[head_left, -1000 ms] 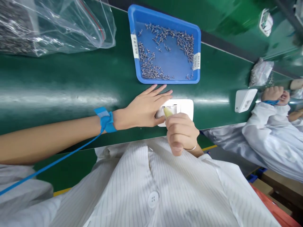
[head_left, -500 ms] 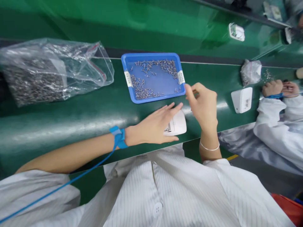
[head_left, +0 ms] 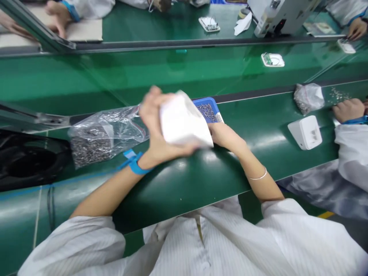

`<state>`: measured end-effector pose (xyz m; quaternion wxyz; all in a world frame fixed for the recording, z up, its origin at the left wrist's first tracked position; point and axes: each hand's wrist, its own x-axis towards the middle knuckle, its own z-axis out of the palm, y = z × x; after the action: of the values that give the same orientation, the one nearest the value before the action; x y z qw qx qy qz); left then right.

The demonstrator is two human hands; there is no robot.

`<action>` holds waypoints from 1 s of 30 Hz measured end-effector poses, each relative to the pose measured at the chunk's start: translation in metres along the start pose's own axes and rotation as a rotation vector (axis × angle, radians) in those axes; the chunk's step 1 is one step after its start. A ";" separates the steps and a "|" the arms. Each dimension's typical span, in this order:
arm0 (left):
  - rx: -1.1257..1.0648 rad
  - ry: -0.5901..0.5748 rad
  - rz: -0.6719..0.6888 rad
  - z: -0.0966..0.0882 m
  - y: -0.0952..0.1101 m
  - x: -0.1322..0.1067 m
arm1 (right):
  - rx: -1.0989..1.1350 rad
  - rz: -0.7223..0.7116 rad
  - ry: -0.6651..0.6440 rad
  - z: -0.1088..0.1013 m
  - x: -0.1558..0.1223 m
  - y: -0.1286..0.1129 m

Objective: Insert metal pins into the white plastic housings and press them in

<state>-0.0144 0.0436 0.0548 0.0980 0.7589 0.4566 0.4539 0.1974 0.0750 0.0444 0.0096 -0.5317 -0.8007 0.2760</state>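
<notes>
My left hand, with a blue wrist strap, grips a white plastic device and holds it lifted above the green belt; it is blurred by motion. My right hand reaches under the device's right edge, beside the blue tray of small metal screws; its fingers are hidden behind the device. The tray is mostly covered by the lifted device.
A clear bag of screws lies left of my hands. A second white device sits on the belt at the right, near a co-worker's hand and a small bag. Other devices lie on the far belt.
My left hand has picked the white device up off the belt and raised it in front of the tray. My right hand moved in under it. The view tilted up.
</notes>
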 end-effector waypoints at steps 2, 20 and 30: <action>0.366 0.128 -0.132 -0.003 -0.044 0.024 | 0.036 0.005 0.010 0.003 0.002 0.001; 0.568 0.034 -0.328 -0.030 -0.127 0.044 | -0.239 0.104 0.215 0.021 -0.002 -0.012; -0.162 -0.483 0.098 0.030 -0.001 -0.052 | -0.114 -0.002 0.499 0.056 -0.076 -0.034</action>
<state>-0.0006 0.0112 0.0067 0.2425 0.8562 0.3446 0.2989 0.1838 -0.0237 0.0334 0.1773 -0.5821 -0.7884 0.0906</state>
